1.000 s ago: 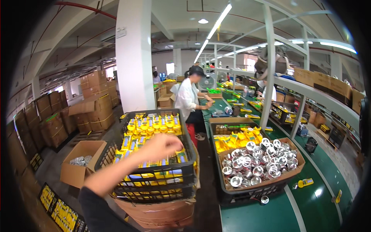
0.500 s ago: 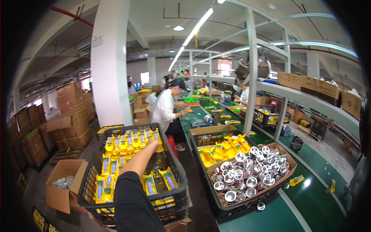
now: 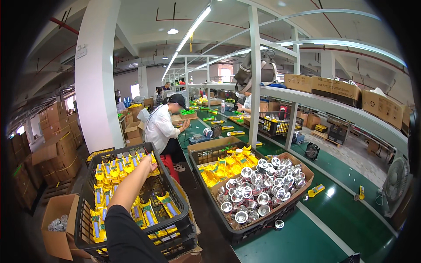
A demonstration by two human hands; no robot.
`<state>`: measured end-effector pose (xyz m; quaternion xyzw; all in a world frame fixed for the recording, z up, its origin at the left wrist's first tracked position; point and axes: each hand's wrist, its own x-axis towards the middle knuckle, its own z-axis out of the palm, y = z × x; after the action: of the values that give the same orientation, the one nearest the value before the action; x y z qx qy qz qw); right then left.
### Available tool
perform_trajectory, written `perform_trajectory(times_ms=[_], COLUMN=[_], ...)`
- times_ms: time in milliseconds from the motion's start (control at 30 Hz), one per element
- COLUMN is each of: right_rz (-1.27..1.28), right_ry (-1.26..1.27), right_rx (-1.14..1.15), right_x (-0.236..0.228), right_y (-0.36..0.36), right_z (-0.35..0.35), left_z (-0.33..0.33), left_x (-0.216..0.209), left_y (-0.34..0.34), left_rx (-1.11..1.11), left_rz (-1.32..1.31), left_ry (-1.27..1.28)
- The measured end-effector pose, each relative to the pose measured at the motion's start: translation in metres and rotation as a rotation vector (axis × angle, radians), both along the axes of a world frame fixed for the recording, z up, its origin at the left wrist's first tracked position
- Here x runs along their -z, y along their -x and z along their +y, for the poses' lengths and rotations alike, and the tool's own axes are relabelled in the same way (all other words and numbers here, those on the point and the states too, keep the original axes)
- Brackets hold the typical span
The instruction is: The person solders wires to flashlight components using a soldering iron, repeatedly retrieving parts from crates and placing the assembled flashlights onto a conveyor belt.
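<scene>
My left hand [image 3: 149,163], on an arm in a black sleeve, reaches over the black crate [image 3: 182,193] to its far right corner. Its fingers are curled at a yellow flashlight housing, mostly hidden by the hand. Rows of yellow flashlight housings [image 3: 168,204] with blue-lilac battery cells and small green boards stand in this crate. Part of the rows lies behind my forearm. My right hand is out of view. To the right, a second black crate [image 3: 228,234] bears loose yellow housings [image 3: 226,164] and a cardboard tray of silver reflector cups with wires [image 3: 263,198].
A green-topped workbench [image 3: 289,239] runs into the distance, with a loose reflector [image 3: 279,224] and yellow housing [image 3: 316,190] on it. A co-worker in white [image 3: 161,127] sits beyond the crates. An open carton [image 3: 59,225] stands left; a grey fan [image 3: 396,179] stands right.
The view has swung to the right, so the crates and bench appear farther left. My left hand stays at the far right corner of the left crate, slightly nearer its rim.
</scene>
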<state>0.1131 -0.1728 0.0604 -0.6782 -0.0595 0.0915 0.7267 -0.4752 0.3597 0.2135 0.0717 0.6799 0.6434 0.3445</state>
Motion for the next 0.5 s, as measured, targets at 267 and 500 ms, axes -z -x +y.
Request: perform_trajectory(times_ms=[267,500], right_rz=[0.015,0.003], right_ry=[-0.063,-0.124], right_rx=[-0.001,-0.034], right_x=[0.003,0.02], right_y=[-0.005,-0.018], right_z=[-0.005,-0.018], left_z=[-0.067,-0.145], left_x=[-0.043,-0.096], left_y=[-0.024,-0.129], left_rx=[0.284,0.629], left_rz=[-0.064,0.046], left_ry=[-0.213,-0.362])
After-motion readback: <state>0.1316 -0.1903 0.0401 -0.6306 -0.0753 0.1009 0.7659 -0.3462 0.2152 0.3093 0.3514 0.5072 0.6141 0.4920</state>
